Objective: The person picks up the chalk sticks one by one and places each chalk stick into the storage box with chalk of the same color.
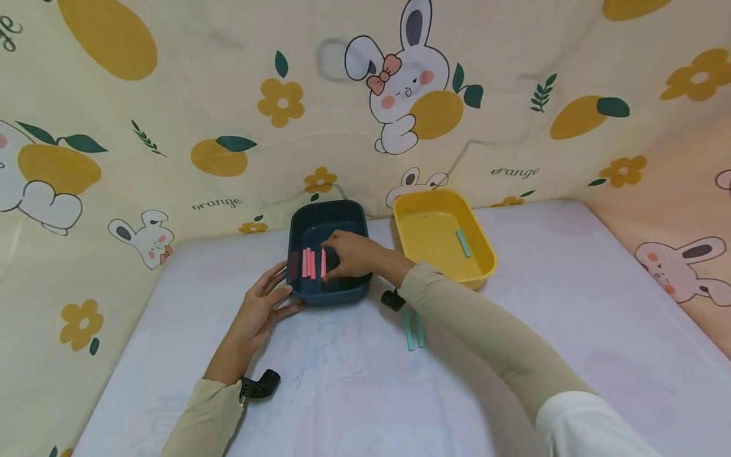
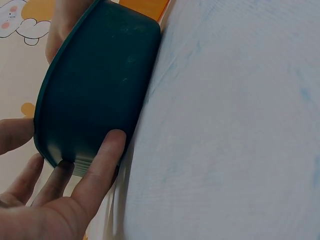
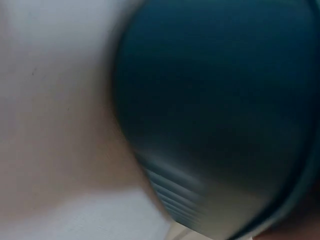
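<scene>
A dark blue bin (image 1: pixel 328 297) stands at the back of the table, with several pink chalk sticks (image 1: pixel 309 263) lying side by side along its left part. Reaching over the bin's right rim, my right hand (image 1: pixel 354 254) pinches another pink chalk stick (image 1: pixel 323 263) between thumb and fingers, slightly apart from the group. My left hand (image 1: pixel 265 311) rests against the bin's left front corner. Its spread fingers (image 2: pixel 102 167) touch the outer wall and rim in the left wrist view. The right wrist view shows the blurred bin wall (image 3: pixel 210 100); the right fingers are hidden there.
A yellow bin (image 1: pixel 485 260) stands right of the blue one, holding one green chalk stick (image 1: pixel 463 243). Two more green chalk sticks (image 1: pixel 420 330) lie on the white tabletop (image 1: pixel 342 393), partly under the right forearm. A printed cloth (image 1: pixel 228 95) hangs behind.
</scene>
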`<action>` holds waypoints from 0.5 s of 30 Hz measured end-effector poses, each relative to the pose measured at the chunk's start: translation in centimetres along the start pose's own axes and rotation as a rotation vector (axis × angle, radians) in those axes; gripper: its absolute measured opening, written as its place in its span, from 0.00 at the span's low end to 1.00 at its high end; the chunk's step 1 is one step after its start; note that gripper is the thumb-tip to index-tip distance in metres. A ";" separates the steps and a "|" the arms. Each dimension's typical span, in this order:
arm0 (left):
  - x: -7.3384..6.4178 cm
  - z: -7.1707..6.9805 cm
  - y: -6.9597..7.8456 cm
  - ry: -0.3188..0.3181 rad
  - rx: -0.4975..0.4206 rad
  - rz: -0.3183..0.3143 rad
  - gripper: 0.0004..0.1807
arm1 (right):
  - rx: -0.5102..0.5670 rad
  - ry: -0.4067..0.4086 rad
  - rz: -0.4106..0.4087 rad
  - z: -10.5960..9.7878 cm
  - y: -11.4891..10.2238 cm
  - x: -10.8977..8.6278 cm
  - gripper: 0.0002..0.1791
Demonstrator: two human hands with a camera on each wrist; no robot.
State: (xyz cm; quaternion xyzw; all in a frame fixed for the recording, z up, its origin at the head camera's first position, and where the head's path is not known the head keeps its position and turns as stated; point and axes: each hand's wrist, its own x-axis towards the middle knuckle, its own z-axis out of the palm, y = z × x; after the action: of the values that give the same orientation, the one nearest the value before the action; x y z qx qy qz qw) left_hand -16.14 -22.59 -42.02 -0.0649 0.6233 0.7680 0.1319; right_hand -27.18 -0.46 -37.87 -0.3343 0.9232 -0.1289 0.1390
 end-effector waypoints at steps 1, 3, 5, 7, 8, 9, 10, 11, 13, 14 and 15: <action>0.0 0.0 0.0 0.000 0.000 0.000 0.33 | 0.000 -0.004 0.001 0.0 0.1 0.2 0.44; -0.1 0.1 0.1 -0.004 0.002 0.002 0.34 | -0.003 -0.012 0.001 0.1 0.2 0.6 0.45; -0.1 0.1 0.1 -0.008 0.000 0.000 0.34 | -0.003 -0.019 -0.002 0.3 0.3 1.0 0.45; -0.1 0.1 0.0 -0.009 0.003 0.004 0.33 | -0.008 -0.023 -0.003 0.3 0.3 1.4 0.44; -0.1 0.1 0.0 -0.010 0.004 0.006 0.33 | -0.017 -0.026 -0.003 0.4 0.3 1.6 0.44; -0.1 0.1 0.0 -0.010 0.004 0.006 0.34 | -0.024 -0.029 -0.003 0.4 0.3 1.8 0.44; -0.1 0.1 0.0 -0.011 0.003 0.004 0.33 | -0.026 -0.035 -0.001 0.4 0.3 1.9 0.44; 0.0 0.0 0.0 -0.010 0.002 0.006 0.33 | -0.031 -0.041 0.001 0.5 0.3 2.1 0.43; 0.0 0.0 -0.1 -0.009 -0.002 0.009 0.34 | -0.039 -0.055 0.004 0.5 0.2 2.4 0.43; 0.0 0.0 -0.1 -0.011 -0.004 0.010 0.34 | -0.043 -0.062 0.007 0.5 0.2 2.5 0.43; 0.0 0.0 -0.1 -0.013 -0.006 0.010 0.34 | -0.041 -0.067 0.012 0.6 0.1 2.6 0.43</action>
State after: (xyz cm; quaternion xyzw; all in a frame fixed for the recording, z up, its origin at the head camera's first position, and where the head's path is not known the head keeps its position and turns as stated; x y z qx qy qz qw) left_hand -16.12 -22.57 -42.12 -0.0571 0.6206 0.7708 0.1319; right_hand -28.98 -2.15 -38.88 -0.3357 0.9225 -0.0977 0.1636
